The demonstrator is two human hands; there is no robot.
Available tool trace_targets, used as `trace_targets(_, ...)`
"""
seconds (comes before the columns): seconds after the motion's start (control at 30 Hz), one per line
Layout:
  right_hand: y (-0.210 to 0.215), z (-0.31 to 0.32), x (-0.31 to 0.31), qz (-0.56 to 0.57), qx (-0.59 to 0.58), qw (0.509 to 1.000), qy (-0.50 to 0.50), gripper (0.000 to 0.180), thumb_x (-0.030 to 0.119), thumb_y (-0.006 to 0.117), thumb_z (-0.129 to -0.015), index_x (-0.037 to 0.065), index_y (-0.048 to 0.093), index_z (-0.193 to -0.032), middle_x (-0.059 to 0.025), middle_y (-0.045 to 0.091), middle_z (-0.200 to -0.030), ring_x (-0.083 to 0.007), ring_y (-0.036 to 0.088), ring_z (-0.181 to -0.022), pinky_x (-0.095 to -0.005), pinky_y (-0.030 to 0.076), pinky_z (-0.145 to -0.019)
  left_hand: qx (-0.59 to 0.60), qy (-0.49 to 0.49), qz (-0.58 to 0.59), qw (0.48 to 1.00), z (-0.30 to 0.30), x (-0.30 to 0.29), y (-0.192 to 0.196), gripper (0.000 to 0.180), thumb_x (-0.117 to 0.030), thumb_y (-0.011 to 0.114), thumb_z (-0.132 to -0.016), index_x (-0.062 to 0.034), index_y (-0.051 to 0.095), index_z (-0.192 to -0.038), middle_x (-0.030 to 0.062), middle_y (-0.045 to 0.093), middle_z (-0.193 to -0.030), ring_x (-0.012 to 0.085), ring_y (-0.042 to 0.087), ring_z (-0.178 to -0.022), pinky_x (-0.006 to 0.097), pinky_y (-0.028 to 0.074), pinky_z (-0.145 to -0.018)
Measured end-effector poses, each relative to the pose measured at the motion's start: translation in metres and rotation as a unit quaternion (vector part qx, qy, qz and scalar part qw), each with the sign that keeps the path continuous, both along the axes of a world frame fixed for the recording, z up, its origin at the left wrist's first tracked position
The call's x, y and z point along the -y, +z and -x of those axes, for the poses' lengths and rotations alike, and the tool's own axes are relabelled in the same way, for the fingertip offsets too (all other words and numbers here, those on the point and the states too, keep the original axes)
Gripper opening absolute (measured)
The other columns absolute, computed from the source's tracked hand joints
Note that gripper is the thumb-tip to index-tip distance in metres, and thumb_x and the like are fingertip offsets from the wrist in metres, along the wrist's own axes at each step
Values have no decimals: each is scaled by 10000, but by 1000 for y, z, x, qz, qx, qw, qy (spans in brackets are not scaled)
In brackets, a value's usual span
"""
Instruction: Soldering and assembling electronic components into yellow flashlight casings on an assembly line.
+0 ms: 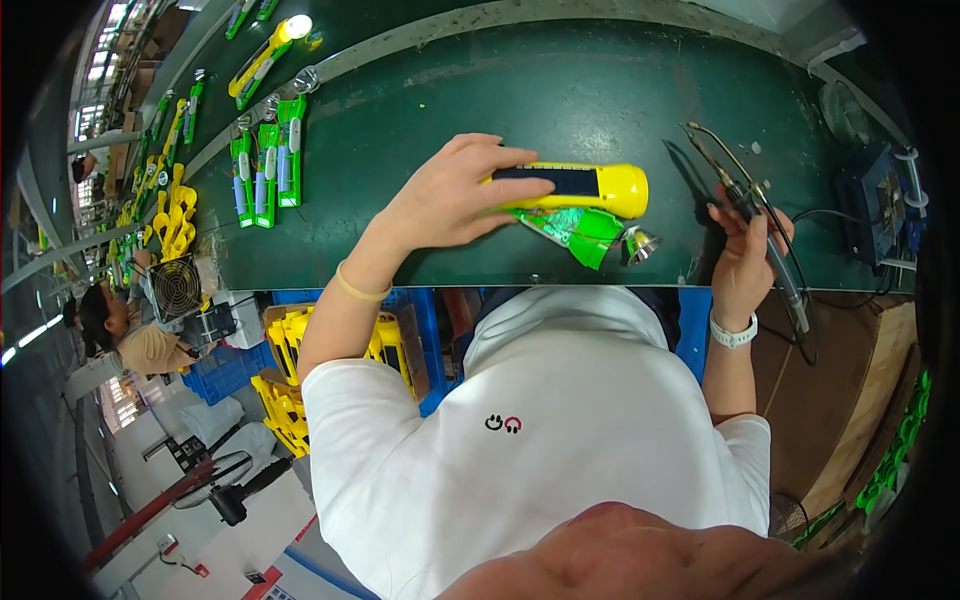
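My left hand (462,195) is closed over a yellow flashlight body (622,190) with a dark panel on its upper face, lying on the green bench. Just below it rests a green inner shell (592,240) with a circuit board and thin wires. A small silver reflector (641,245) sits at that shell's right end. On the right, my right hand (745,245) grips a soldering iron (742,200) with a curved metal tube along it. The iron's tip points up and away, apart from the flashlight.
Several green shells with battery cells (265,172) stand on the bench's left, near a yellow flashlight (262,62). A blue soldering station (868,200) stands at right. Yellow casings fill a box (408,350) below the bench. Another person (140,335) sits beyond a small black fan (176,288).
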State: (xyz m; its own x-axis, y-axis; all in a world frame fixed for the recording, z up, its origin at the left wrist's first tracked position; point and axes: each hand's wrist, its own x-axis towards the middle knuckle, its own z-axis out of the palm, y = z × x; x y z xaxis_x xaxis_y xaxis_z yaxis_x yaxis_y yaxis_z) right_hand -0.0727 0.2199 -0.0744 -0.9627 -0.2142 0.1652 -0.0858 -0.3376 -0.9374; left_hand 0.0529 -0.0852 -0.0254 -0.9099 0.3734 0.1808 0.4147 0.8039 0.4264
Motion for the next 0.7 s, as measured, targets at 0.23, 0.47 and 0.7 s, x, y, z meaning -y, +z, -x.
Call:
trace_targets(0.23, -3, -6, 2, -47, -2, 999, -24, 204, 118, 471, -926, -4, 379, -1061, -169, 549, -991, -299, 622, -924, -373, 523, -781, -115, 217, -47, 968, 90, 122, -26, 478, -119, 720, -705, -57, 558, -1150, 121, 571, -1113, 259, 564, -1019, 326, 449, -889)
trace_targets(0.47, -14, -3, -5, -42, -13, 999, -10, 202, 138, 439, -946, 37, 385, -1113, -166, 544, -1083, -338, 582, -1026, -361, 503, -785, -109, 309, 8, 945, 144, 205, -41, 558, -197, 699, -757, -85, 473, -1255, 114, 538, -1187, 256, 538, -1078, 335, 425, -918)
trace_targets(0.7, -2, 1, 0, -37, 41, 996, -70, 269, 213, 511, -902, 41, 376, -1058, -158, 570, -969, -317, 620, -881, -357, 492, -727, -6, 480, -168, 861, 182, 331, -9, 461, -301, 725, -738, -38, 575, -1086, 97, 621, -1042, 169, 563, -1034, 288, 446, -864)
